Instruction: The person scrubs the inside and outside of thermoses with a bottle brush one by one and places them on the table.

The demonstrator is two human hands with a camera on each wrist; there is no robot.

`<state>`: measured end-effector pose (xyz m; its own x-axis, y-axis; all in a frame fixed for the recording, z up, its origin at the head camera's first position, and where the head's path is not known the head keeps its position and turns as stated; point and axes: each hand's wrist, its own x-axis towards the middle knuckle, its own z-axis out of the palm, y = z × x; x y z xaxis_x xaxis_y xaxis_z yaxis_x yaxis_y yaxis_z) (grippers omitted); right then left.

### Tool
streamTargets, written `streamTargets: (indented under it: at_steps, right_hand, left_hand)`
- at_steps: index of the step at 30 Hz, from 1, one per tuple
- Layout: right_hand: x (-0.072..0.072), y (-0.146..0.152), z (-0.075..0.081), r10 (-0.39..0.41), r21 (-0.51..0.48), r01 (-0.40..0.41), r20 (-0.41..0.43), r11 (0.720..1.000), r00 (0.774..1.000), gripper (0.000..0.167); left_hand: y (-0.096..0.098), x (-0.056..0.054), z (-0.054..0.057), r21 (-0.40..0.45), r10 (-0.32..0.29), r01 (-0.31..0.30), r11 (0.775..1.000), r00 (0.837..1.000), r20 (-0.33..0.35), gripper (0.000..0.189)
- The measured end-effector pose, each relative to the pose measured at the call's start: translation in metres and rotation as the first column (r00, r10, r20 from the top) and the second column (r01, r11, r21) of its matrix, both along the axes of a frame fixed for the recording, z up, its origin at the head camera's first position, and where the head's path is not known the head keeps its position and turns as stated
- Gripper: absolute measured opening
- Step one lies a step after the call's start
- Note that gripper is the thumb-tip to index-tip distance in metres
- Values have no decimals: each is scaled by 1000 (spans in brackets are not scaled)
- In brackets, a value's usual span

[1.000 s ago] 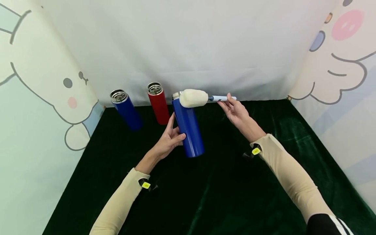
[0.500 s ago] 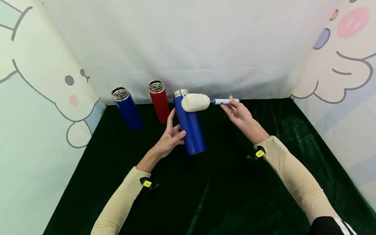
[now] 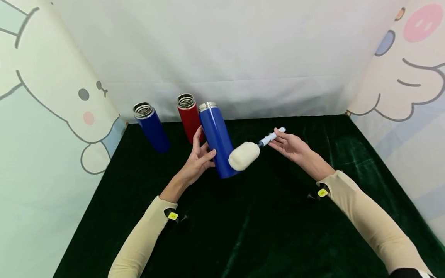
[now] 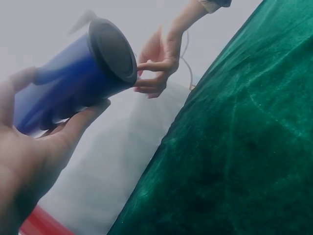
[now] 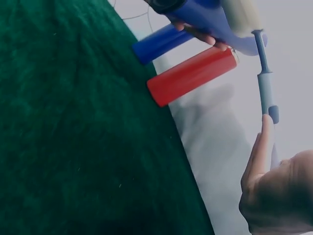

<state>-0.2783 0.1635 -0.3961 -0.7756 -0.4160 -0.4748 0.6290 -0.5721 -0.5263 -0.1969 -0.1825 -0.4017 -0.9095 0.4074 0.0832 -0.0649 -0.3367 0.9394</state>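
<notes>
My left hand point(image 3: 196, 162) grips a blue thermos bottle point(image 3: 216, 133) round its side, tilted, its steel neck up and away from me. In the left wrist view its dark base point(image 4: 113, 51) faces the camera. My right hand point(image 3: 293, 148) pinches the light-blue handle point(image 3: 272, 136) of a bottle brush between thumb and fingers. Its cream sponge head point(image 3: 244, 156) points down and left, overlapping the lower part of the bottle in the head view. In the right wrist view the handle point(image 5: 266, 93) rises from the fingers toward the sponge.
A second blue thermos point(image 3: 153, 129) and a red thermos point(image 3: 189, 120) stand uncapped at the back left of the dark green cloth point(image 3: 278, 227). The held bottle partly covers the red one. A white curtain point(image 3: 243, 58) hangs behind, with cartoon-printed panels on both sides.
The brush head has swung down from near the bottle's neck to near its base, its handle now slanting. My right hand has moved down and right; the bottle has shifted slightly left.
</notes>
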Motion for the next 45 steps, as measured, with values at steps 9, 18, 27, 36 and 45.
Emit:
streamTargets:
  at_steps: [9,18,27,36,45]
  right_hand:
    - [10,11,-7,59,47,-59,-7,997,998,38]
    - [7,4,-4,-21,-11,21,24,1000,999,43]
    - [-2,-4,4,-78,-74,74,-52,995,996,63]
    - [-14,-11,10,-253,-144,229,-181,963,950,23]
    - [-20,-17,11,-349,-388,242,-235,890,907,6]
  left_hand:
    - [2,-1,0,-12,7,-7,1000,1000,3,93]
    - [7,0,-2,1,-83,83,997,997,7,101]
    - [9,1,-8,-23,-79,80,997,997,23,102]
    - [9,1,-15,-3,-76,76,997,996,37,98]
    - [12,2,-16,55,-126,124,991,992,27,108]
